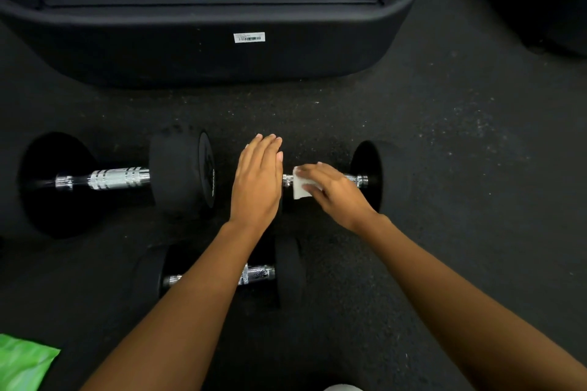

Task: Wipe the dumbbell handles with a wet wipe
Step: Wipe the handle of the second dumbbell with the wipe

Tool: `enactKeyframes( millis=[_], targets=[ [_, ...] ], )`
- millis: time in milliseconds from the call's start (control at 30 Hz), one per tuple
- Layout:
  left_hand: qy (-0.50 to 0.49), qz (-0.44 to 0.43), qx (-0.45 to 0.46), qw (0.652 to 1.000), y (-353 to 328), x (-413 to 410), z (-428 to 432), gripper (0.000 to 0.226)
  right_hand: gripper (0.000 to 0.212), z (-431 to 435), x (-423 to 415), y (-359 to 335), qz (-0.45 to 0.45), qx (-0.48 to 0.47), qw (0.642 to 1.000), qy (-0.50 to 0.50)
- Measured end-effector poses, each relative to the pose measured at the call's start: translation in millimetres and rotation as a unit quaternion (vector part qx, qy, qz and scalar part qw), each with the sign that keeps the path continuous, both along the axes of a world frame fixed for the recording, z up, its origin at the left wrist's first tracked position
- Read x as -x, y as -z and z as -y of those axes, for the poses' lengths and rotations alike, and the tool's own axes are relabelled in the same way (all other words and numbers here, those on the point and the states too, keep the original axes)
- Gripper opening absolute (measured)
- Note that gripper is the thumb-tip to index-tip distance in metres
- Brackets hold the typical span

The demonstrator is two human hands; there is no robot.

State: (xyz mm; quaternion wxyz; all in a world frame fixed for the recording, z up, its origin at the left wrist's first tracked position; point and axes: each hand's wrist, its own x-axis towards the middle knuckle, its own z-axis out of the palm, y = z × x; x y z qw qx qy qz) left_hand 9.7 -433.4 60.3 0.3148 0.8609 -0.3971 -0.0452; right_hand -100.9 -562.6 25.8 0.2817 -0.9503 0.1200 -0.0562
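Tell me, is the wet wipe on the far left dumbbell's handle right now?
No, the right hand holds the wet wipe against the right dumbbell's handle, while the far left dumbbell's handle lies bare.

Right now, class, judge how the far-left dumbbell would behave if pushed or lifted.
Pushed, the far-left dumbbell would probably roll, since its heads look round. It likely lifts heavy, given those thick heads. Its ridged chrome handle probably gives decent grip.

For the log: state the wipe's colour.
The wipe is white, seen best in the head view.
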Motion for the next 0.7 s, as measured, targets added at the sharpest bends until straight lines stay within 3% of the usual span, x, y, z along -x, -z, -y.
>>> enactKeyframes(
  millis=[133, 433, 700],
  targets=[
    [-0.002, 0.005, 0.004, 1.000, 1.4, -1.2, 0.0, 0.054, 0.032, -5.5, -12.9, 1.9, -0.038, -0.005, 0.998, 0.045],
    [0.000, 0.015, 0.001, 1.000, 3.5, -0.3, -0.2, 0.053, 0.032, -3.7, -0.6, 1.3, 0.017, 0.022, 0.999, -0.019],
    [-0.004, 0.018, 0.008, 1.000, 4.1, -1.3, 1.0, 0.054, 0.034, -17.5, -27.0, 1.2, -0.025, 0.039, 0.999, 0.013]
  ],
)
